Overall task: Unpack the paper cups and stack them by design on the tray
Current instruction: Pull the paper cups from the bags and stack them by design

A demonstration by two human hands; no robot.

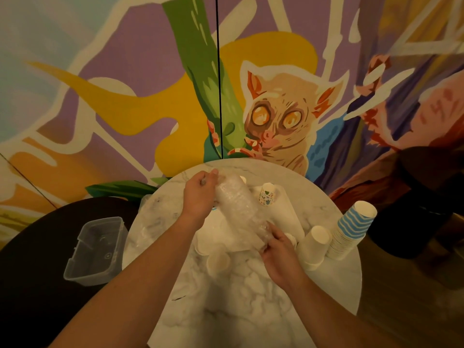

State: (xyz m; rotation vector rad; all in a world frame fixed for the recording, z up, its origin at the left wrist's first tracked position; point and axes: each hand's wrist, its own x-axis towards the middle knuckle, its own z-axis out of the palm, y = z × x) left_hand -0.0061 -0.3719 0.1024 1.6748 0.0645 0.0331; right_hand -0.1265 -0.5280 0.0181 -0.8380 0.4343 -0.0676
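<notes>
Step in hand: we judge this is the unpacking stage; a sleeve of cups [238, 207] in clear wrap is held slantwise above the round desk [251, 310].
Left hand [199, 195]: curled round the far end of the sleeve, fingers pinching the wrap there.
Right hand [278, 252]: closed on the near end, gripping the twisted plastic.
Next move: we would expect the wrap to need tearing or sliding off at one end (the film looks thin and crinkly, so it should give easily).
Sorted stacks: a blue-striped stack [351, 229] and a plain white stack [313, 244] lean at the desk's right edge; one patterned cup [267, 194] stands upside down further back.
Loose cups: plain white ones [217, 262] lie under the sleeve.
Materials: smooth paper cups, marbled desk top, crumpled plastic [150, 217] on the left.
Tray: we cannot tell it apart under the cups.
Beside: a clear plastic tub [96, 252] on a dark surface, left.
</notes>
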